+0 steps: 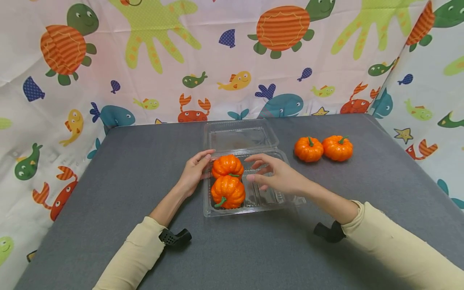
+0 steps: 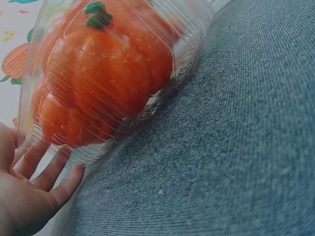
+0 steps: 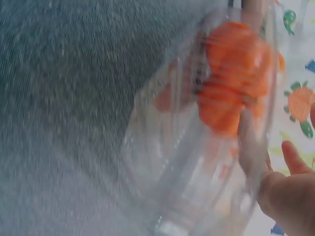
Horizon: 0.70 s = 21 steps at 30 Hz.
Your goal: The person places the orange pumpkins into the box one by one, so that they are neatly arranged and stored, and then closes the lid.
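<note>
A clear plastic clamshell container (image 1: 253,203) lies on the table with its lid (image 1: 241,135) folded back, away from me. Two small orange pumpkins fill its left side, a rear pumpkin (image 1: 227,166) touching a front pumpkin (image 1: 228,192). My left hand (image 1: 193,173) rests against the container's left edge, and in the left wrist view its fingers (image 2: 47,172) lie nearly straight along the clear wall. Over the right half of the container hovers my right hand (image 1: 277,175), fingers loosely bent, nothing in them. Motion blurs the right wrist view, where the pumpkins (image 3: 236,59) show through the plastic.
Two more pumpkins, a left one (image 1: 308,149) and a right one (image 1: 337,148), sit side by side on the grey table (image 1: 145,161), right of the lid. A curtain (image 1: 217,60) printed with sea animals hangs behind and along both sides.
</note>
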### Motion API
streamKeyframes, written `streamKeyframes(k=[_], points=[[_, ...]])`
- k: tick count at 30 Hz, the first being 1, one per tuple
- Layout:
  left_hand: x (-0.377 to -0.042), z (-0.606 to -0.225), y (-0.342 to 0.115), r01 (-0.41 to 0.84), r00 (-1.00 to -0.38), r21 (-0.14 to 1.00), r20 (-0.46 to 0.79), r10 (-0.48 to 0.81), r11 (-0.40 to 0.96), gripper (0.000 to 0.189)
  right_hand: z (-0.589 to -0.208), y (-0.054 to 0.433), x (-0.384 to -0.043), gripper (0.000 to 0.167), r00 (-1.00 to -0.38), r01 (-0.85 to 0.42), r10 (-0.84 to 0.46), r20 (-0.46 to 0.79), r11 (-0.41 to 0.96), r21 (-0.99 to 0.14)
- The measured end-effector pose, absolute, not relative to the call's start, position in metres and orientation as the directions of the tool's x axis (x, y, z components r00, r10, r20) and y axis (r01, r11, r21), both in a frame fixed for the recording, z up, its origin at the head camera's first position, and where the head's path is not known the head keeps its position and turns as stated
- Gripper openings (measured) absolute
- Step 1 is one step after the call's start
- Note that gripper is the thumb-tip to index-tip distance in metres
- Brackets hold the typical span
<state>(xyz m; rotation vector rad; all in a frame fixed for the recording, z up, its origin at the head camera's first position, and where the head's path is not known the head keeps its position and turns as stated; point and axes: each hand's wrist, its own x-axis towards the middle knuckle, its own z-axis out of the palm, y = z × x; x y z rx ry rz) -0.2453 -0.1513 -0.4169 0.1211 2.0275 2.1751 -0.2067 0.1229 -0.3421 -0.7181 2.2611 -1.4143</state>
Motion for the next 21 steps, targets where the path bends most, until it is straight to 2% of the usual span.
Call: streamKeyframes(k=[7,10,17,21], points=[[-0.245,-0.416,-0.152,-0.066,-0.983,0.996,-0.055,0.173,-0.056,0.041,-0.332,0.148,-0.218,0.045,-0.843,-0.064,-0.533,-0.075,0.238,-0.969],[-0.246,-0.417,-0.153,-0.060,-0.984,0.997,-0.051,0.173,-0.051,0.041,-0.325,0.161,-0.223,0.047,-0.863,0.017,-0.494,-0.105,0.180,-0.984],[-0.246,-0.417,-0.153,-0.063,-0.983,0.997,-0.054,0.173,-0.046,0.040,-0.313,0.192,-0.234,0.057,-0.896,0.105,-0.418,-0.148,0.123,-0.987],[-0.245,-0.417,-0.153,-0.067,-0.983,0.997,-0.059,0.173,-0.042,0.041,-0.311,0.212,-0.239,0.054,-0.911,0.171,-0.369,-0.184,0.065,-0.983]])
